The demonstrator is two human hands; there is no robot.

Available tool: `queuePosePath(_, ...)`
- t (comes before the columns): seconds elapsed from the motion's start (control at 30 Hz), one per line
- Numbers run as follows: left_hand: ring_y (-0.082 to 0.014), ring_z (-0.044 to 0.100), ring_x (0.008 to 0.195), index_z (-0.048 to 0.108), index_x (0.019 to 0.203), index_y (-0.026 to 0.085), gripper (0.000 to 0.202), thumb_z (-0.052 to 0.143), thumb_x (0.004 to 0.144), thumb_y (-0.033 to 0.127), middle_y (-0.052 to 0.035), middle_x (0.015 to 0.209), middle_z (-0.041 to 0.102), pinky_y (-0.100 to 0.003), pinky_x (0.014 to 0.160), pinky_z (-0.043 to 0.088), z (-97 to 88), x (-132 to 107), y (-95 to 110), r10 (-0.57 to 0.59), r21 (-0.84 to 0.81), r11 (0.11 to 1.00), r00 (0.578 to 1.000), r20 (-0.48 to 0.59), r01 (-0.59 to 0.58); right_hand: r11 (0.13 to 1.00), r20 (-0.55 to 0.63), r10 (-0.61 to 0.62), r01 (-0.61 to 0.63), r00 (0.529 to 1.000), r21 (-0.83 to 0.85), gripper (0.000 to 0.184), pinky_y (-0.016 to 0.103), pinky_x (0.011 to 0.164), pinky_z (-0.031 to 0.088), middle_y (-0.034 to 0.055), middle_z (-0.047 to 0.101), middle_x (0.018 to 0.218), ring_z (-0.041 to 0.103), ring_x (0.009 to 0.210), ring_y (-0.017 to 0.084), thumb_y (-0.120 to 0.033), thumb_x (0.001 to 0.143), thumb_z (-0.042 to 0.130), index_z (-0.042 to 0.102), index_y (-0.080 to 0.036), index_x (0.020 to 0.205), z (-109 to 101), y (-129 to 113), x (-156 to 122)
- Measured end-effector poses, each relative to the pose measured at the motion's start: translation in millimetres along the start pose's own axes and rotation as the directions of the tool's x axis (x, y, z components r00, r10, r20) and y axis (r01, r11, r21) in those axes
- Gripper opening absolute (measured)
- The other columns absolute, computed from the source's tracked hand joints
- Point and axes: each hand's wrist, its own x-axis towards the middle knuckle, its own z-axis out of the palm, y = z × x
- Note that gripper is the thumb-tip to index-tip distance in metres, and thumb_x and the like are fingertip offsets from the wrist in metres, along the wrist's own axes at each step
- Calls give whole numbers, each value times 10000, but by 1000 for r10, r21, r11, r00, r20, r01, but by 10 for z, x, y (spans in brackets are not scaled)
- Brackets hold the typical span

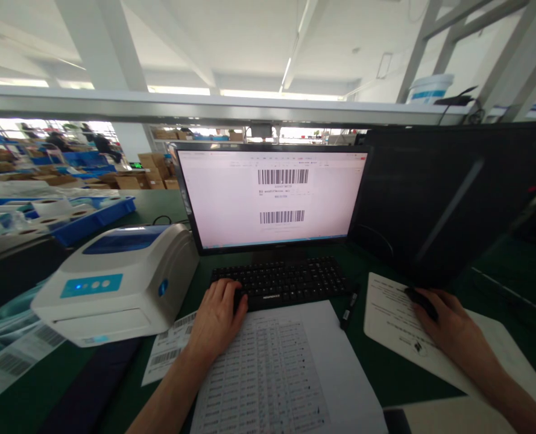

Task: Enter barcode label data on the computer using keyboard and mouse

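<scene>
Head view: two barcodes on one monitor (272, 196), one keyboard (286, 282), one mouse (421, 301).

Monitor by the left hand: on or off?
On. The monitor is lit and shows a white page with two barcodes; the screen to its right is dark.

The green table (376, 367) carries a black keyboard (282, 282) under the left hand (216, 316), a printed sheet (277, 374) just right of that wrist, a white label printer (118, 280) to its left, and a marker (349, 307) between both hands.
</scene>
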Motion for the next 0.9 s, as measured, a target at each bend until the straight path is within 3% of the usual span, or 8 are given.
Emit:
queuePosePath(0.4, -333, 732, 1051, 627, 1247, 243, 127, 569, 1177, 331, -106, 1153, 741, -523, 916, 643, -16, 17, -10, 25, 12, 1000, 1000, -11, -25, 999, -26, -1, 1, 1000, -34, 819, 596, 933, 738, 242, 616, 1613, 758, 1211, 401, -711, 1110, 318, 732, -160, 1552, -1, -16, -5)
queuePosePath(0.57, -334, 730, 1058, 633, 1253, 223, 138, 568, 1180, 320, -114, 1164, 744, -515, 919, 637, -38, 28, -8, 42, 23, 999, 999, -5, -42, 999, -60, -20, 18, 998, -30, 775, 581, 1009, 729, 224, 650, 1568, 757, 1222, 383, -689, 1093, 356, 754, -176, 1516, 33, 14, 8)
queuePosePath(0.73, -332, 724, 1054, 635, 1236, 215, 131, 575, 1176, 314, -116, 1153, 741, -515, 925, 641, -39, 31, -14, 47, 22, 999, 999, -7, -47, 999, -73, -29, 27, 997, -22, 760, 561, 947, 743, 222, 654, 1559, 766, 1197, 378, -690, 1109, 360, 760, -185, 1512, 37, 12, 1)
queuePosePath(0.9, -329, 726, 1053, 635, 1245, 223, 151, 551, 1185, 333, -115, 1158, 743, -517, 925, 642, -36, 31, -19, 44, 14, 999, 999, -6, -44, 999, -83, -40, 39, 996, -18, 737, 579, 999, 735, 223, 646, 1563, 765, 1214, 382, -673, 1126, 364, 769, -182, 1500, 31, -6, -9)
